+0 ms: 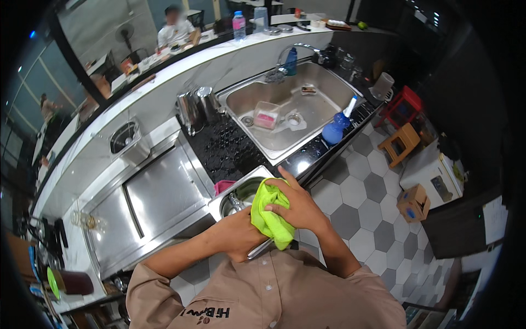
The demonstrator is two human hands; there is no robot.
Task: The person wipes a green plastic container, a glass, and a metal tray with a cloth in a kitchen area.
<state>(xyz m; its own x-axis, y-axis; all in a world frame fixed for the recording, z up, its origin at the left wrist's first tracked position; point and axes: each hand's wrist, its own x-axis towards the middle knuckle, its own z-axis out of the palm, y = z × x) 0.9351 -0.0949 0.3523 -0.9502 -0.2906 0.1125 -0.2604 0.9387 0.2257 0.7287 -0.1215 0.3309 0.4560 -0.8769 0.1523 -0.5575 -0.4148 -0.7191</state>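
Note:
A lime-green cloth is bunched between my two hands in front of my chest. My right hand presses on the cloth from above, fingers spread over it and thumb across its front. On the other side, my left hand is closed around a metal utensil or handle, whose shiny end sticks out below the fist; the cloth hides the rest of it. Just beyond the hands is a small round metal basin set in the counter, with a clear or shiny object inside. A pink cloth lies beside this basin.
A stainless steel sink holds a plastic container. Its faucet arches over the back. A blue spray bottle stands on the near edge, metal pitchers to the left. Stools stand on the floor at right. A person sits beyond the ledge.

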